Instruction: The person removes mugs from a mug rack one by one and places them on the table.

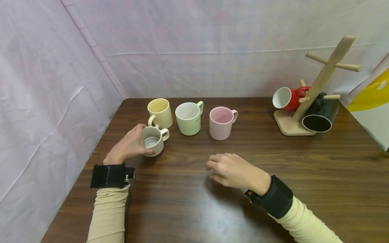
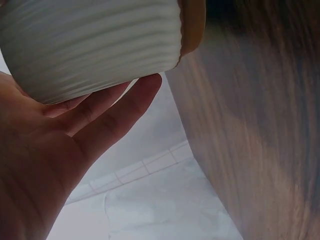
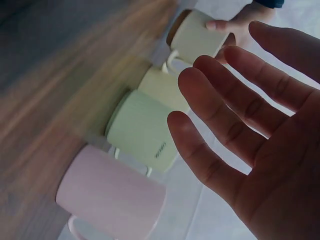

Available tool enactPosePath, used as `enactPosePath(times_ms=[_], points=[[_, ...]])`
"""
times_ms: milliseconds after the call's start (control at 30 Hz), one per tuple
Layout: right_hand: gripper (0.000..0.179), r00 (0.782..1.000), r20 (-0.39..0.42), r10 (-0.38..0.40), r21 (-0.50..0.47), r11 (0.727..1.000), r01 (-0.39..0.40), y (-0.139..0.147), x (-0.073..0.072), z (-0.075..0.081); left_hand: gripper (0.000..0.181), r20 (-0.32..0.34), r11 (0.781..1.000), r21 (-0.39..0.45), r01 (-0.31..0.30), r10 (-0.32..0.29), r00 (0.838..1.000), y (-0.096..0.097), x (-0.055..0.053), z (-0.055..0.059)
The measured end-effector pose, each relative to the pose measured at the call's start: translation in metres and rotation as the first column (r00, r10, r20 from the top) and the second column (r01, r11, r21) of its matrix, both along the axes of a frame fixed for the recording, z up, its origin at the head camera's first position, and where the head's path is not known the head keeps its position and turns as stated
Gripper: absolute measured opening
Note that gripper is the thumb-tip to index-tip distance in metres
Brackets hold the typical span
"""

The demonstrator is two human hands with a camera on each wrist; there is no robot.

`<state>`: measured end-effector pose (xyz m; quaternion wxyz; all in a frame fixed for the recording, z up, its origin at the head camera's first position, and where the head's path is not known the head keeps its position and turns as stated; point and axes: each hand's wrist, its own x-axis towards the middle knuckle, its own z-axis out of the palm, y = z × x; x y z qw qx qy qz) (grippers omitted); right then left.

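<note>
My left hand (image 1: 130, 143) holds a white ribbed mug (image 1: 155, 148) by its sides, thumb on the near side and fingers round the far side. The mug has a brown base, seen in the left wrist view, and its handle points right. Just behind it is a pale yellow mug (image 1: 165, 114). Over the middle of the table my right hand (image 1: 232, 170) holds nothing; its fingers (image 3: 215, 112) are loosely extended in the right wrist view. Nearest to it stands a pink mug (image 1: 220, 128), with a light green mug (image 1: 189, 125) to that mug's left.
A wooden mug rack (image 1: 319, 79) stands at the back right of the brown table (image 1: 182, 202). On its pegs hang a red mug (image 1: 293, 99) and a black mug (image 1: 329, 111). White cloth (image 1: 188, 40) closes off the back and left. Something yellow (image 1: 370, 94) is at the far right.
</note>
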<state>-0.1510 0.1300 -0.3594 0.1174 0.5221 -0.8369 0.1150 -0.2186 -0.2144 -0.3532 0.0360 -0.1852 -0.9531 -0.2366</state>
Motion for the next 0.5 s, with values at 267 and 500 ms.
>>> enactPosePath(times_ms=[267, 500], points=[[0.017, 1.000, 0.020, 0.003, 0.013, 1.000, -0.003, -0.0029, 0.0012, -0.0031, 0.084, 0.059, 1.000, 0.002, -0.003, 0.003, 0.998, -0.0039, -0.0014, -0.0051], [0.016, 1.000, 0.021, -0.001, 0.013, 1.000, 0.000, -0.0016, 0.0000, -0.0035, 0.083, 0.110, 1.000, 0.012, 0.028, -0.029, 0.993, -0.0043, -0.0032, -0.0029]])
